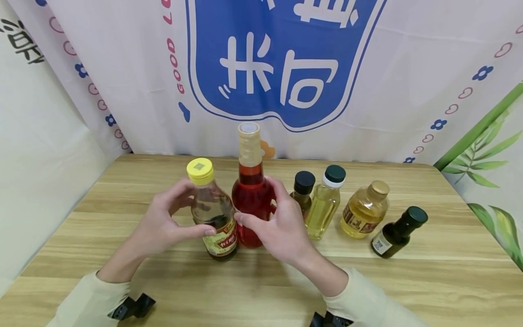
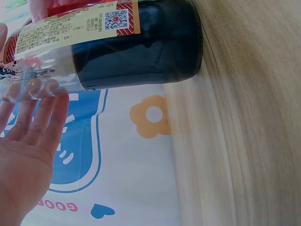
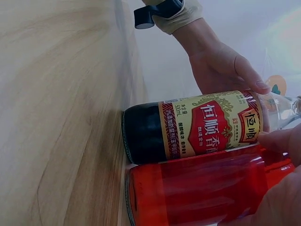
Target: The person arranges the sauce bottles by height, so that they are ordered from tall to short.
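A vinegar bottle (image 1: 222, 238) with a yellow cap, dark liquid and a red-and-cream label stands on the table. My left hand (image 1: 162, 221) holds it from the left, thumb in front and fingers behind. Right beside it, touching or nearly so, stands a taller bottle of red liquid (image 1: 250, 197) with a cream-wrapped neck. My right hand (image 1: 286, 227) grips that bottle from the right, its thumb across the front and reaching the vinegar bottle's edge. In the right wrist view, the bases of the vinegar bottle (image 3: 146, 134) and the red bottle (image 3: 188, 193) both meet the tabletop.
Right of my hands stand a dark-capped bottle (image 1: 304, 182), partly hidden, a tall oil bottle (image 1: 323, 211) with a green cap, a round oil bottle (image 1: 363, 213) and a small dark bottle (image 1: 394, 236). A printed curtain (image 1: 155, 122) hangs behind the wooden table (image 1: 196, 295).
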